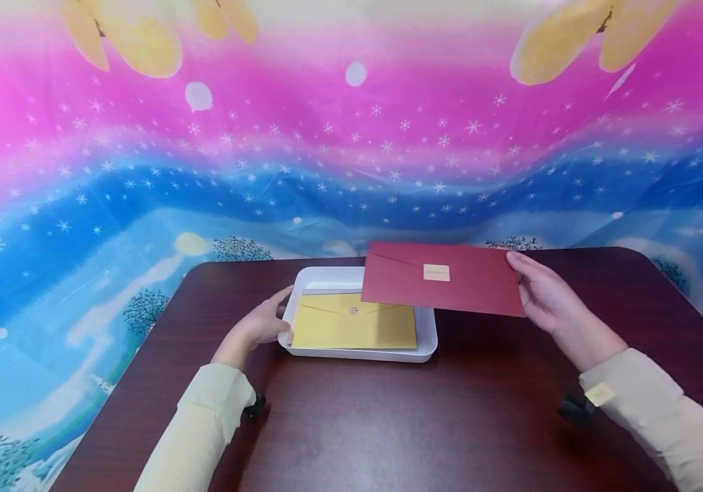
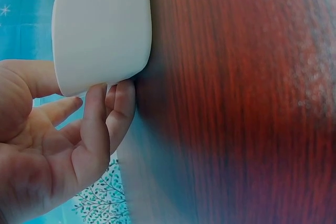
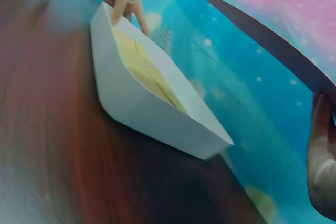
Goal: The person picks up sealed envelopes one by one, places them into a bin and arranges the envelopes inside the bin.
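A white rectangular tray (image 1: 357, 354) stands on the table, with a yellow envelope (image 1: 339, 331) lying flap side up inside it. My left hand (image 1: 262, 322) grips the tray's left end; in the left wrist view its thumb (image 2: 42, 80) goes over the rim and its bent fingers touch the outer wall. On the other side, my right hand (image 1: 544, 292) pinches the right edge of a dark red envelope (image 1: 400, 277) with a pale square sticker. This envelope is held above the table, its left part over the tray. Whatever lies under the yellow envelope is mostly hidden.
The dark brown wooden table (image 1: 351, 424) extends around the tray. Behind it hangs a pink and blue printed cloth (image 1: 302, 150) with snowflakes and trees, which drops along the table's far and left edges.
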A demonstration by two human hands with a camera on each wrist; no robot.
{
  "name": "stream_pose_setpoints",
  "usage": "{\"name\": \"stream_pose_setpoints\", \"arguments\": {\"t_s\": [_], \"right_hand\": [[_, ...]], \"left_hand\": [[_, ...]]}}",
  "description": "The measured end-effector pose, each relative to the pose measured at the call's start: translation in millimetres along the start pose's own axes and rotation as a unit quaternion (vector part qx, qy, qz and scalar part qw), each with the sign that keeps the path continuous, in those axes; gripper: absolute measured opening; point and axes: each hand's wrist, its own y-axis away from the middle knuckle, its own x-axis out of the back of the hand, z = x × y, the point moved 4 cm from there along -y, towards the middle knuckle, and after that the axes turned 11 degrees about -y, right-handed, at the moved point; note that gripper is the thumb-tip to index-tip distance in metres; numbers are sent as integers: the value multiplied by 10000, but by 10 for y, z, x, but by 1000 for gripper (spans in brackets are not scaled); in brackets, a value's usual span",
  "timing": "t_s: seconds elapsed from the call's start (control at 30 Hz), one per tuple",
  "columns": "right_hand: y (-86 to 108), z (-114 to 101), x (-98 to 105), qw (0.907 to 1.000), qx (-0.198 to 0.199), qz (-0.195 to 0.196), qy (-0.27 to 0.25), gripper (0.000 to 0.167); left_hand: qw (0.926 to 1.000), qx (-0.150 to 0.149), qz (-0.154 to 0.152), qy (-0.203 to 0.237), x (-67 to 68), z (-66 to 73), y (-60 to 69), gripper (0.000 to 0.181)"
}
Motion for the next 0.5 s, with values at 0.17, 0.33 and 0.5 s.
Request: {"name": "stream_pose_setpoints", "arguments": {"t_s": [0.17, 0.33, 0.5], "right_hand": [[-67, 238, -71, 9982, -2, 553, 230, 28], [-151, 477, -161, 9969, -371, 450, 525, 18], [-223, 603, -230, 9945, -567, 332, 817, 14]], "left_hand": [[10000, -38, 19, -90, 1, 13, 3, 101], [10000, -42, -16, -64, -3, 24, 1, 101], [9998, -28, 28, -207, 8, 19, 3, 98]]}}
